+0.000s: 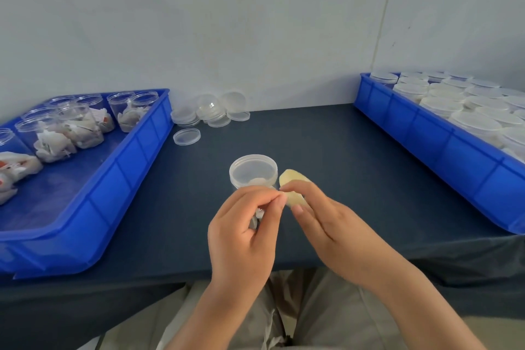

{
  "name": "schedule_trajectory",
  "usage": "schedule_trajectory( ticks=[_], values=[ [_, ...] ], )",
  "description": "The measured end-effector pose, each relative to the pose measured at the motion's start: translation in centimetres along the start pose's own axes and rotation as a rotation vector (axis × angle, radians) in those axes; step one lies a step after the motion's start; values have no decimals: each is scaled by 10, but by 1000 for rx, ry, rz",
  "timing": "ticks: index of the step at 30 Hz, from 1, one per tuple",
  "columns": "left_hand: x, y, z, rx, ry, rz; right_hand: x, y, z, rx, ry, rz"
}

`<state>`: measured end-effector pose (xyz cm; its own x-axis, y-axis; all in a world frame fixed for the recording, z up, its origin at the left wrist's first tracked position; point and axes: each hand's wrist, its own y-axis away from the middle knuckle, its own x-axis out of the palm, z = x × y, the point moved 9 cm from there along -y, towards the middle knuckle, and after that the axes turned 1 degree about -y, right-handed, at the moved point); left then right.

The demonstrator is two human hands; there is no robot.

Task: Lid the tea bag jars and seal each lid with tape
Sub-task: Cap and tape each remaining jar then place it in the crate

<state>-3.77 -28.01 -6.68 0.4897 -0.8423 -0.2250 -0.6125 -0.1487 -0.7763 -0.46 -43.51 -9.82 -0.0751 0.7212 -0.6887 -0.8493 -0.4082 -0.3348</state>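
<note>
A clear jar with its lid on stands in the middle of the dark table, tea bags showing through its wall behind my left hand. My right hand holds a yellowish tape roll just right of the jar. My left hand is curled in front of the jar, and its thumb and forefinger pinch at the roll's edge, where the tape end is too small to make out. Loose clear lids lie at the back of the table.
A blue tray on the left holds several open jars of tea bags. Another blue tray on the right is packed with lidded jars. One single lid lies beside the left tray. The table's front edge is at my lap.
</note>
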Motion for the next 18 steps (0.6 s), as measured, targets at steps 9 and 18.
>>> schedule_trajectory(
  ticks=[9,18],
  values=[
    [-1,4,35,-49,-42,-28,-7,-1,-15,64,155,1],
    [35,0,109,-570,144,90,-4,-2,-20,107,103,-5]
  ],
)
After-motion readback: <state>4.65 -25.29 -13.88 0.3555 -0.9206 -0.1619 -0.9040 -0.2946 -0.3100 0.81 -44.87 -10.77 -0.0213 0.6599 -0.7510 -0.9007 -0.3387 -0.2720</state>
